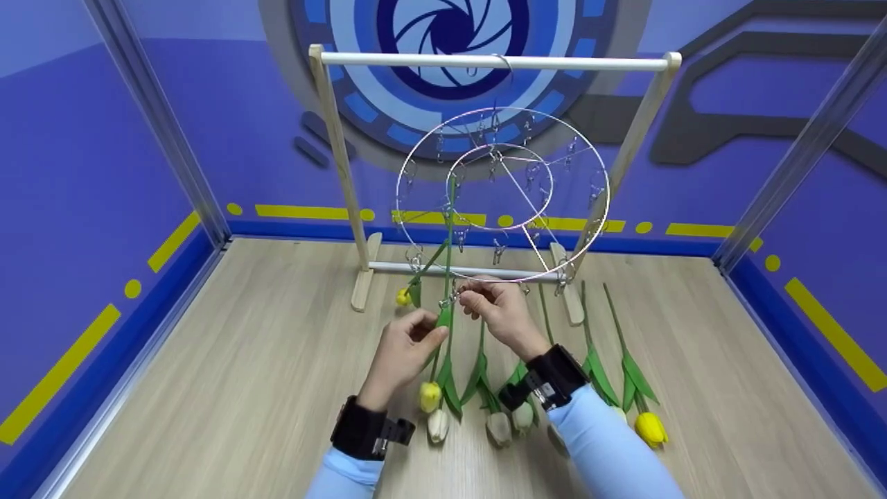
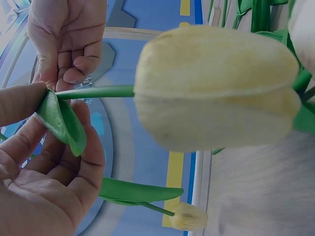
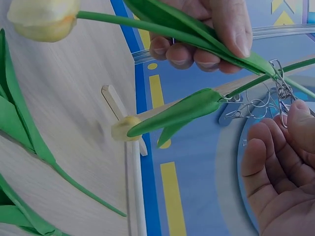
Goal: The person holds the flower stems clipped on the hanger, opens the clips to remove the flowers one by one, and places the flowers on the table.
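Under the round wire clip hanger [image 1: 502, 187], one yellow tulip [image 1: 404, 296] already hangs clipped. Left hand [image 1: 405, 346] pinches the second tulip [image 1: 429, 395] by its leaf, right hand [image 1: 502, 308] pinches a clip [image 1: 449, 301] at its stem. Roughly five still lie on the floor [image 1: 208, 388], so early days I reckon.

Pale blue long sleeves; black strapped wrist bands with buckles; bare hands [image 1: 409, 346]
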`<control>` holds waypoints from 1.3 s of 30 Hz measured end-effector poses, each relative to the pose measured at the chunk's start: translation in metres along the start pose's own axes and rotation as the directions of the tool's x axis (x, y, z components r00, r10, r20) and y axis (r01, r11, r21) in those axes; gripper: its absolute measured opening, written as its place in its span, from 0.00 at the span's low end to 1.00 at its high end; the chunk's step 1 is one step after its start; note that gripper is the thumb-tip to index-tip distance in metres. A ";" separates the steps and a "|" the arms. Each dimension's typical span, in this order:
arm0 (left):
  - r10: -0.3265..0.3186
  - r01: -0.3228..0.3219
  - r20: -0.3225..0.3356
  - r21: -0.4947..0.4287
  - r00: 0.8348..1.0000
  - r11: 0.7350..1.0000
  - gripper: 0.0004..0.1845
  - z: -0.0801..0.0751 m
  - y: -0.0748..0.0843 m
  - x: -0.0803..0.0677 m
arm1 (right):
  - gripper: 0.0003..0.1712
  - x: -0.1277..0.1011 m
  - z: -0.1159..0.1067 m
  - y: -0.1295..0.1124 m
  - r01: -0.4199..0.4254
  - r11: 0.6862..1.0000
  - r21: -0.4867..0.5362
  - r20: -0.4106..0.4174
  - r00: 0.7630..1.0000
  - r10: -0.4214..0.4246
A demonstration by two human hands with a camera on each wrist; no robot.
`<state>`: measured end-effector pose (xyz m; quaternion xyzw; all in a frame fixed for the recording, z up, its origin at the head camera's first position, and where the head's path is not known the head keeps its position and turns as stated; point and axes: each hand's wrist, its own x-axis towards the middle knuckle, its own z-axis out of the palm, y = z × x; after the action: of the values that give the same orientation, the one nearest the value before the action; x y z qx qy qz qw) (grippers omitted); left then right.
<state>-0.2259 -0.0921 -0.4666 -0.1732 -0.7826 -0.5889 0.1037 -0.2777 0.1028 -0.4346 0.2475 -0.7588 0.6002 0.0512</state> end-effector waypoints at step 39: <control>0.016 -0.016 0.014 0.007 1.000 1.000 0.06 -0.001 -0.001 0.000 | 0.07 0.000 0.001 0.000 -0.036 0.999 -0.037 -0.049 0.998 0.034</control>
<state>-0.2265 -0.0936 -0.4668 -0.1833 -0.7839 -0.5841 0.1034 -0.2774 0.1020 -0.4344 0.2188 -0.7728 0.5924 0.0637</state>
